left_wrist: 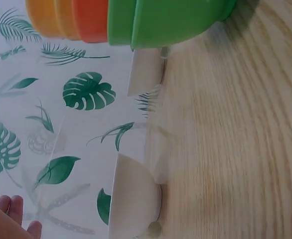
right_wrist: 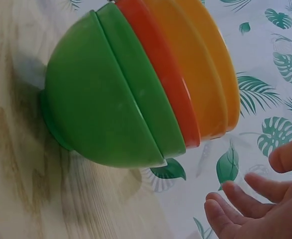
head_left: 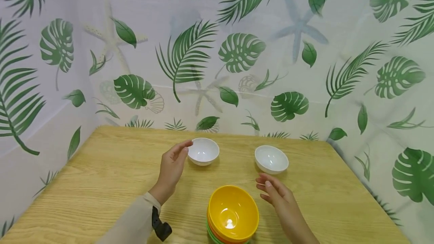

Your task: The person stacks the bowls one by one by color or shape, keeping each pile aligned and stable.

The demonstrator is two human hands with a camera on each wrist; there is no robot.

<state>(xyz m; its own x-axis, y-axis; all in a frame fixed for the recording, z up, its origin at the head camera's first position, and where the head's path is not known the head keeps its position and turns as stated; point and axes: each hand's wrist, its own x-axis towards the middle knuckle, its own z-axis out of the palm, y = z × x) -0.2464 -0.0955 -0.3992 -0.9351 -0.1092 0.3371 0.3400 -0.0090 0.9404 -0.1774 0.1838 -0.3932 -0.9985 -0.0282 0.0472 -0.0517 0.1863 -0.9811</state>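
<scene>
My left hand (head_left: 172, 166) is raised beside a white bowl (head_left: 203, 151). Its fingertips overlap the bowl's rim in the head view, but the left wrist view shows a gap between fingers and bowl. My right hand (head_left: 279, 197) hovers between a second white bowl (head_left: 271, 159) and a stack of nested bowls (head_left: 234, 214), with loosely bent fingers and nothing in them. From the right wrist view the stack has green bowls (right_wrist: 101, 99) at the bottom, a red-orange bowl (right_wrist: 158, 64) in the middle and yellow-orange bowls (right_wrist: 201, 64) on top.
The bowls stand on a wooden table (head_left: 101, 183). Behind it and along both sides hangs a white cloth (head_left: 247, 97) printed with green leaves and starfish. A black band (head_left: 159, 224) circles the left wrist, over a light sleeve (head_left: 135, 217).
</scene>
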